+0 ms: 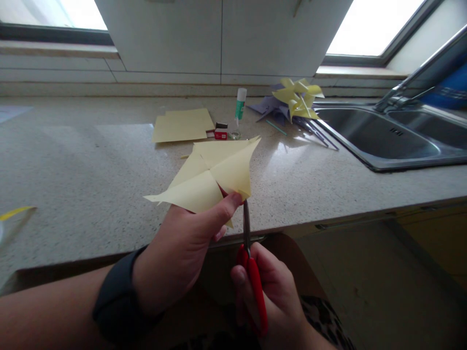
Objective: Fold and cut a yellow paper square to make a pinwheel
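My left hand (186, 245) pinches a creased, pale yellow square of paper (209, 177) and holds it up over the counter's front edge. A dark band sits on that wrist. My right hand (272, 287) is wrapped round the red handles of a pair of scissors (250, 257). Their metal blades point up and meet the paper's near corner, right beside my left thumb.
On the speckled counter (91, 160) lie flat yellow sheets (182, 125), a small red box (221, 131), a glue stick (240, 103) and finished yellow and purple paper pinwheels (297, 99) on sticks. A steel sink (386, 133) with a tap is at the right.
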`<state>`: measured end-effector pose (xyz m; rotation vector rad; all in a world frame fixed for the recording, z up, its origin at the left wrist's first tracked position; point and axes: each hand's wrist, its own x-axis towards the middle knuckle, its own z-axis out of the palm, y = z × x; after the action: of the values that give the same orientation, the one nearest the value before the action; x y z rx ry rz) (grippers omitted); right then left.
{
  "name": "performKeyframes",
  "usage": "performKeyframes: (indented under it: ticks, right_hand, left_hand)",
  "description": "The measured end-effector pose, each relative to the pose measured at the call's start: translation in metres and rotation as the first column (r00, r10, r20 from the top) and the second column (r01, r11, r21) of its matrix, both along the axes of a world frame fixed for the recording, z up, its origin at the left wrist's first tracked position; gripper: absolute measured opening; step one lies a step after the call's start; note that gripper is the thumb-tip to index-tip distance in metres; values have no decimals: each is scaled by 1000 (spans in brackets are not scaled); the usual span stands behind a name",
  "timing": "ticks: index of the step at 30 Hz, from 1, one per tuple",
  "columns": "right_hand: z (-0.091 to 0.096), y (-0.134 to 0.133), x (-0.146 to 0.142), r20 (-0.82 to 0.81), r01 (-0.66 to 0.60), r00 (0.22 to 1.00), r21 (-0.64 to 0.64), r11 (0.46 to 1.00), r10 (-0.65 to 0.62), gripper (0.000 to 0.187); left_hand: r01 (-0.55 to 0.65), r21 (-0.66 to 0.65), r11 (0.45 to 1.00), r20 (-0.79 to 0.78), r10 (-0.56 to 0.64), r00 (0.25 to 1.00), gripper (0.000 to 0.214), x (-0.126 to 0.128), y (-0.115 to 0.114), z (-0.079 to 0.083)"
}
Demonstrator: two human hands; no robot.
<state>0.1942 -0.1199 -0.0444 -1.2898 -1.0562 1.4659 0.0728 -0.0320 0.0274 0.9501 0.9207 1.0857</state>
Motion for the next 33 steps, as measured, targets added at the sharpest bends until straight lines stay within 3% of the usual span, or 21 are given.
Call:
performKeyframes:
  ticks: [12,27,33]
  right_hand:
    - [-2,3,1,-3,-4,1000,89,996,5,42]
    - [1,3,1,22,-31,999,84,996,30,46]
    - [1,2,9,-69,-86,993,73,994,91,47]
  left_hand:
    - [7,-25,1000,40,-6,999,18,-1,1,-3]
    - [19,-21,1000,58,-18,998,14,1,2,2]
    - [20,-20,1000,56,-19,998,12,0,1,3]
